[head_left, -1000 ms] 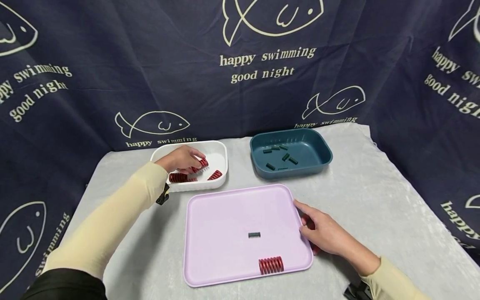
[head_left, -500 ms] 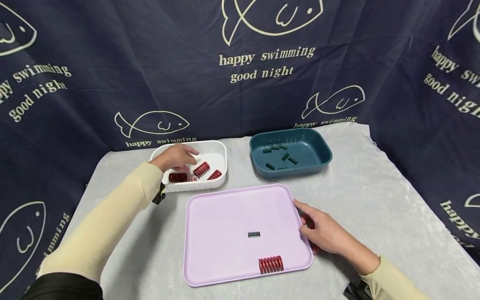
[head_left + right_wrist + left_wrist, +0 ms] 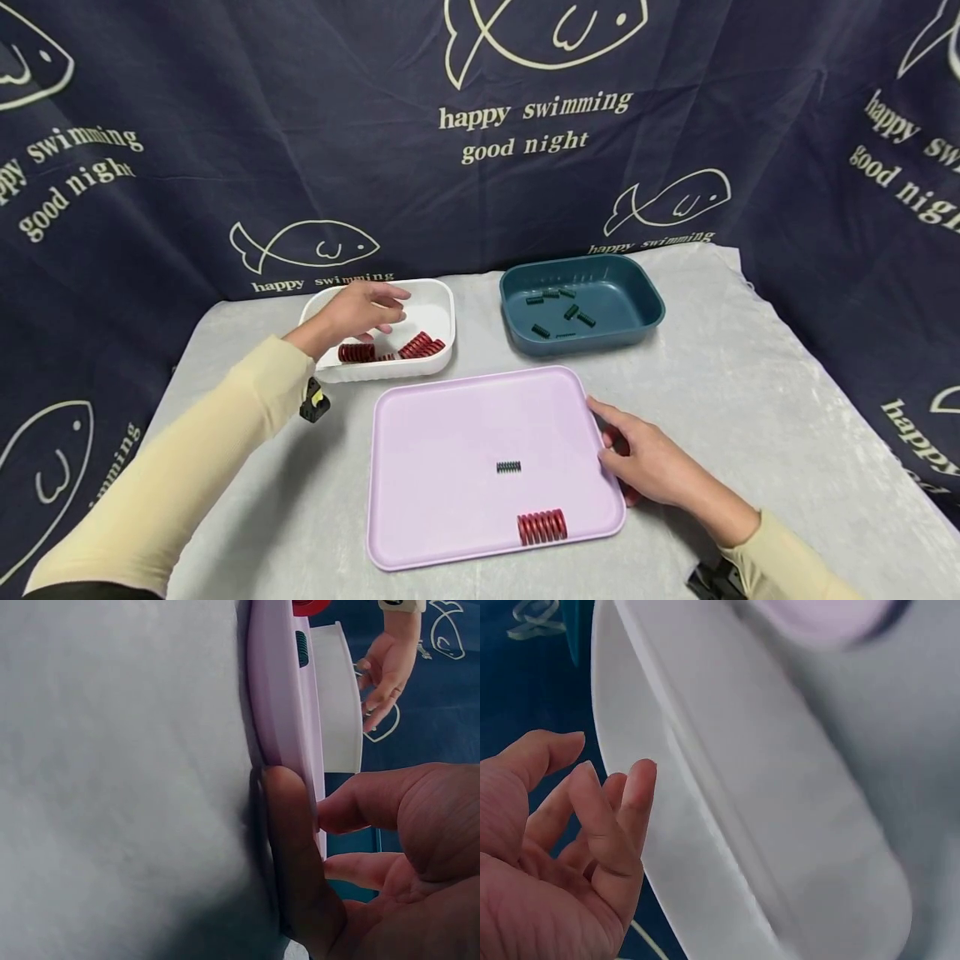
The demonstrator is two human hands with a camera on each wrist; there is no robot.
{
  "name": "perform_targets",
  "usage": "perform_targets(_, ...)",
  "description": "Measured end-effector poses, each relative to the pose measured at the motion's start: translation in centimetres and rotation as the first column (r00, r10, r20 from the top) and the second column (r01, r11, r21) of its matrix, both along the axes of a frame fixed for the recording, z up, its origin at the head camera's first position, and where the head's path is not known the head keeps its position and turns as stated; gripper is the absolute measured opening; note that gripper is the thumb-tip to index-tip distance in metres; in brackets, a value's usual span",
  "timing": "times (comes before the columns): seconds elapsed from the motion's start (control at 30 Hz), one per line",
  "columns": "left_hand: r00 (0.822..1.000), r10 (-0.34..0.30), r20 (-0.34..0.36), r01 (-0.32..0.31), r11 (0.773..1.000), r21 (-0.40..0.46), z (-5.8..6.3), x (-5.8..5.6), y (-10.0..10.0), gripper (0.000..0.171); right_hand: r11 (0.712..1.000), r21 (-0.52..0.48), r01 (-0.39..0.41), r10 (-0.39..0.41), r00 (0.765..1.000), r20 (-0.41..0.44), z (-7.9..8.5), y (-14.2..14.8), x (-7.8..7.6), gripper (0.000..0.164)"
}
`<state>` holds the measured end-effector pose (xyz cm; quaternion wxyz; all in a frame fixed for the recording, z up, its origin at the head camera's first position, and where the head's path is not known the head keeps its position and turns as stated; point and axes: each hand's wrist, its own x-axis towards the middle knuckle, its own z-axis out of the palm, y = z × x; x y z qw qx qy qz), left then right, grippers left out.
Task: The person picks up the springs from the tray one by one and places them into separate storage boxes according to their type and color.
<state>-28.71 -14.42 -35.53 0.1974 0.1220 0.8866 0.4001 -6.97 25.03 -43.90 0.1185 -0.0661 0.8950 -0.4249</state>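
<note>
My left hand [image 3: 358, 310] hovers over a white bin [image 3: 431, 315] with its fingers loosely extended and nothing between them. Several red coil springs [image 3: 356, 352] lie along the bin's near side, two of them close together at the right. In the left wrist view, the fingers [image 3: 607, 832] appear beside the bin's wall. With thumb and fingers my right hand [image 3: 652, 462] grips the right rim of a lilac tray [image 3: 438, 475]. On that tray are a small dark spring [image 3: 508, 467] near the middle and a large red spring [image 3: 542, 527] by the front edge.
A teal bin [image 3: 630, 312] stands behind the tray on the right, holding several small dark springs [image 3: 586, 319]. Grey-white cloth [image 3: 720, 375] covers the table. A navy printed curtain [image 3: 420, 192] encloses the back and sides.
The left hand has let go of a red spring inside the white bin and lifted off it. That spring now lies farther right, close to another. The right hand stays put.
</note>
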Motion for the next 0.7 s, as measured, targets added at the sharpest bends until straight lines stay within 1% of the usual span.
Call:
perform_targets(0.17, 1.0, -0.022, -0.021, 0.024, 0.993, 0.117, 0.2, 2.0, 1.4, 0.048, 1.0, 0.003, 0.007, -0.007, 1.0, 0.018, 0.0, 0.0, -0.1, 0.068)
perform_targets(0.27, 0.999, -0.022, -0.026, 0.027, 0.98, 0.199, 0.6, 3.3, 2.2, 0.047, 1.0, -0.001, 0.002, -0.002, 1.0, 0.015, 0.1, 0.0, 0.0, 0.068)
perform_targets(0.37, 1.0, -0.017, -0.019, 0.021, 0.965, 0.261, 1.2, 4.7, 2.9, 0.046, 1.0, -0.011, 0.004, -0.003, 1.0, 0.02, 0.1, 0.0, 0.0, 0.069)
perform_targets(0.5, 1.0, -0.028, 0.0, 0.026, 0.951, 0.309, 1.5, 6.5, 3.3, 0.047, 0.999, -0.032, 0.004, -0.003, 0.999, 0.035, 0.1, -0.1, 0.1, 0.07)
perform_targets(0.7, 0.998, -0.056, 0.018, 0.046, 0.938, 0.344, 1.9, 9.3, 3.4, 0.052, 0.999, -0.047, 0.018, -0.016, 0.999, 0.049, 0.1, -0.1, 0.1, 0.07)
